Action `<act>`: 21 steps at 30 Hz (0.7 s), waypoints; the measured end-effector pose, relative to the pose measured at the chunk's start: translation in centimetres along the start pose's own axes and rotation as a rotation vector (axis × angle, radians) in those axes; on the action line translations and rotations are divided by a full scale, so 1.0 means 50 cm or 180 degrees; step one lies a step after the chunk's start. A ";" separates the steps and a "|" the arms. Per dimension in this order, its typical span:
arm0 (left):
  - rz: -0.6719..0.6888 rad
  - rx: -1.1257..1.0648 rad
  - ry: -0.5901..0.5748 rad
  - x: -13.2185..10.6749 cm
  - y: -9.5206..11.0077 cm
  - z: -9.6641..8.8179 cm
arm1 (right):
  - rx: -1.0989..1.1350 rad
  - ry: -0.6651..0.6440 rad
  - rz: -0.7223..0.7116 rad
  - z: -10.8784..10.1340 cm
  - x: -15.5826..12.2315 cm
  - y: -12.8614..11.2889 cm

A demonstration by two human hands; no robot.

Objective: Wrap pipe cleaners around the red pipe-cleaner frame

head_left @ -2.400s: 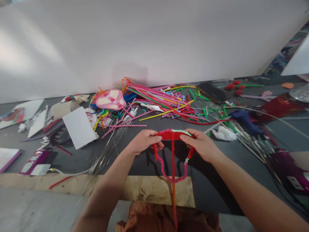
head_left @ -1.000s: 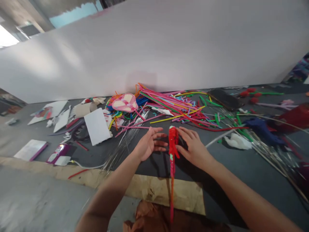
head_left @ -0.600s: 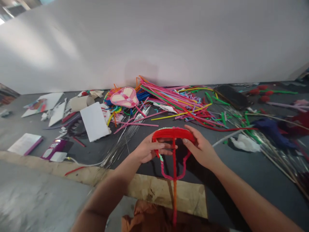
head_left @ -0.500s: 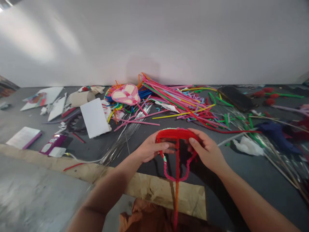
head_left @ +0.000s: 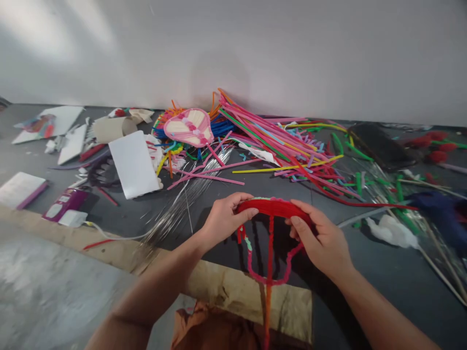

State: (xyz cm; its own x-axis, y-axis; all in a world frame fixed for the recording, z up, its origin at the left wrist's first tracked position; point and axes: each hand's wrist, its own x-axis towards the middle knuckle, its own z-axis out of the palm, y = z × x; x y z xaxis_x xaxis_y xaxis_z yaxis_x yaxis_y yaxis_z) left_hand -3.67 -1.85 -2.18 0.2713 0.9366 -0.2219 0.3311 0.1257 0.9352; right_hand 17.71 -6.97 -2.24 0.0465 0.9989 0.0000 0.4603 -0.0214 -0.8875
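Note:
Between my hands is a pipe-cleaner frame [head_left: 272, 207], with a dense red band across its top, a pink and pale green twisted outline below, and a red-orange stem running down its middle. My left hand [head_left: 226, 217] pinches the band's left end, thumb on the near face. At the right end, my right hand [head_left: 316, 231] grips the band between thumb and fingers. The stem's lower end reaches the bottom edge of the view. Beyond my hands lies a heart-shaped pipe-cleaner piece [head_left: 188, 127], pink and cream with a pink stem.
A heap of loose pipe cleaners [head_left: 273, 141] spreads across the back. Thin wires [head_left: 182, 204] lie left of centre, near a white card [head_left: 135, 165] and a purple box [head_left: 65, 204]. A dark phone-like slab [head_left: 381, 146] and crumpled white tissue [head_left: 392, 231] are at right.
My left hand's fingers have moved up onto the band, its thumb now lying along the near face. My right hand has shifted slightly right and down. The camera view has tilted down.

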 end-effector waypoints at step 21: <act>-0.0889 -0.0975 -0.0989 0.020 0.014 -0.055 | 0.0612 0.0268 0.0352 -0.012 0.013 0.008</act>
State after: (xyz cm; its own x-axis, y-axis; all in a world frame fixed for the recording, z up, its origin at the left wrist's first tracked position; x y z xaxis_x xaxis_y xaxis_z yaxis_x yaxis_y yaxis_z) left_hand -5.63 0.09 -0.97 0.4814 0.7179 -0.5028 0.1622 0.4908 0.8561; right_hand 18.46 -6.36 -2.34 0.1648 0.9838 -0.0707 0.2714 -0.1141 -0.9557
